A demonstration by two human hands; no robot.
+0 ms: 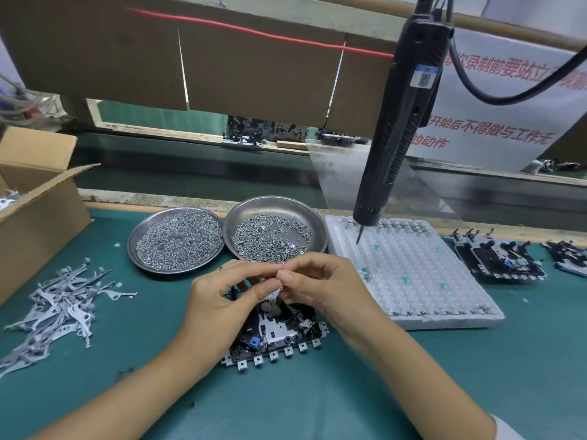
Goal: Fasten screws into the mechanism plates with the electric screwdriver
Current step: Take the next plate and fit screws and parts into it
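While your fingertips are meeting above the work, this is how the station is reading.

Hands: you are bringing your left hand (222, 293) and right hand (320, 281) together fingertip to fingertip, both curled into a pinch. Something tiny is probably passing between them, likely a screw, but it is too small to make out.

Mechanism plate: the mechanism plate (279, 335) is lying flat on the desk (317, 392), directly beneath both hands and partly hidden by them. It is sitting close to you, probably so you can load it without reaching.

Screws: two metal dishes are sitting just beyond your hands, the left dish (176, 239) and the right dish (276, 230), both holding loose screws. The right dish is lying nearest your fingertips.

Electric screwdriver: the electric screwdriver (397, 122) is hanging untouched from above, bit down over the white tray (413, 274), well apart from your right hand. It seems to be waiting within reach of that hand.

Other stock: metal levers (60, 306) are lying heaped at your left beside a cardboard box (38, 198). More assemblies (498, 258) are resting at your right.
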